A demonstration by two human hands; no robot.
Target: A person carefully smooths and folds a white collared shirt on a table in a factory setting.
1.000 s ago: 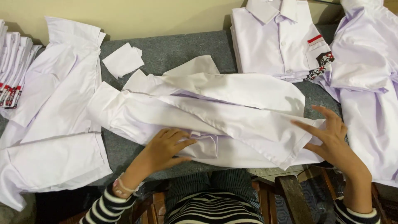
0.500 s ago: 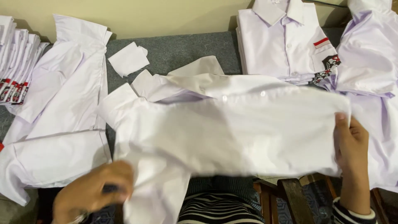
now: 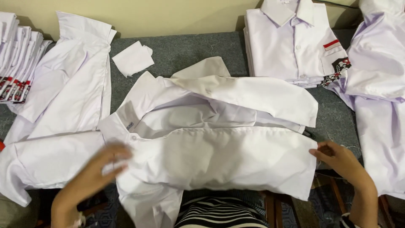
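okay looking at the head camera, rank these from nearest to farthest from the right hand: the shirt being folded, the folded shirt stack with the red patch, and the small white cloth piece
1. The shirt being folded: its hem edge is at the right hand.
2. The folded shirt stack: up at the back, right of centre.
3. The small white cloth piece: far back left.

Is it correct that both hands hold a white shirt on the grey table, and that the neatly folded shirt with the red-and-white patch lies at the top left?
Not quite. The folded shirt with the red-and-white patch lies at the top right, as the head view shows. The rest stands: the left hand and the right hand hold the white shirt on the grey table.
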